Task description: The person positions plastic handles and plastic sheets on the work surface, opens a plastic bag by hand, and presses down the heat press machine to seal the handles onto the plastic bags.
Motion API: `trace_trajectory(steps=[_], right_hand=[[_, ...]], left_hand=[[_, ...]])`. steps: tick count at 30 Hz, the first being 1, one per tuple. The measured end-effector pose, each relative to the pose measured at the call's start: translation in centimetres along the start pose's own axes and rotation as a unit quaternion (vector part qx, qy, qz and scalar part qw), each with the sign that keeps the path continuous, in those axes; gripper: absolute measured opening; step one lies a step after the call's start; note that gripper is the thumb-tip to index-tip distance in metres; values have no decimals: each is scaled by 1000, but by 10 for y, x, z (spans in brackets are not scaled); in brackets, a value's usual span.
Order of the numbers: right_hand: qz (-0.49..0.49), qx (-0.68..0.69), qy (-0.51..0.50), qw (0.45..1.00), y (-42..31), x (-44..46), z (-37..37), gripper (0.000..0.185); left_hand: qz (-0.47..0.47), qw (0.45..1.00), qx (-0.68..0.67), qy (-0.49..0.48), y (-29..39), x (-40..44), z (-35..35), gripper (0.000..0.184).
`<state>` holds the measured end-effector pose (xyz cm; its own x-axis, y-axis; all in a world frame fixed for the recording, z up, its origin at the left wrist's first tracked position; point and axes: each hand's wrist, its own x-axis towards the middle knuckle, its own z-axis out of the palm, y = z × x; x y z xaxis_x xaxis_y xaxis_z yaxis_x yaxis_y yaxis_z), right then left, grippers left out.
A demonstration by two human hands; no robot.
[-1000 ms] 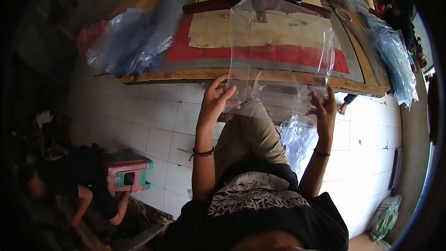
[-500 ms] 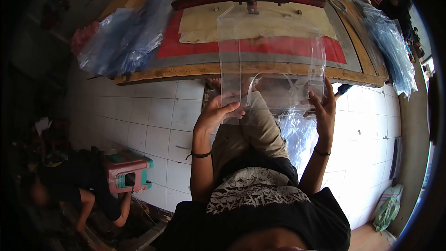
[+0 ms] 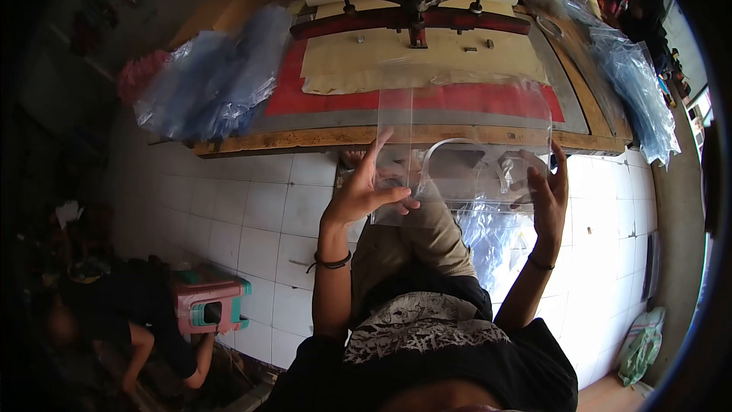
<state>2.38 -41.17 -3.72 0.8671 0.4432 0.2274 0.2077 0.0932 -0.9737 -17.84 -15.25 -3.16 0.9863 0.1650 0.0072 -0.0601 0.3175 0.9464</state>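
Note:
A clear plastic bag (image 3: 473,126) with a curved white handle strip hangs in front of the table edge, above my lap. Its far part overlaps the red sheet. My left hand (image 3: 371,189) grips the near left edge, thumb on top and the other fingers seen partly through the plastic. At the opposite side my right hand (image 3: 547,192) holds the right edge, with its fingers bent against the sheet. Beyond the bag, the dark press bar (image 3: 412,23) of a machine stands over a tan sheet (image 3: 427,61), which lies on the red sheet (image 3: 328,103).
Piles of clear plastic lie at the table's left (image 3: 213,76) and right (image 3: 629,84). More plastic (image 3: 492,240) is beside my legs. The wooden table edge (image 3: 290,140) runs across. At lower left, a person (image 3: 130,320) is near pink and green stools (image 3: 210,305).
Both hands and the bag have shifted slightly right and towards me. My left fingers have spread along the bag's edge. The view has tilted, showing more of the machine.

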Motion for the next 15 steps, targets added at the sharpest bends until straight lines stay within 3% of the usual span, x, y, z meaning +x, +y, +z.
trace_trajectory(steps=[6,12,15], right_hand=[[-50,25,82,995,-7,-2,-16,64],[-80,-30,150,985,-17,3,-45,63],[-85,-44,163,982,-7,10,-59,61]], left_hand=[[80,995,10,-64,13,57,13,100],[45,984,68,-159,31,120,28,98],[116,953,223,-167,-1,178,17,99]])
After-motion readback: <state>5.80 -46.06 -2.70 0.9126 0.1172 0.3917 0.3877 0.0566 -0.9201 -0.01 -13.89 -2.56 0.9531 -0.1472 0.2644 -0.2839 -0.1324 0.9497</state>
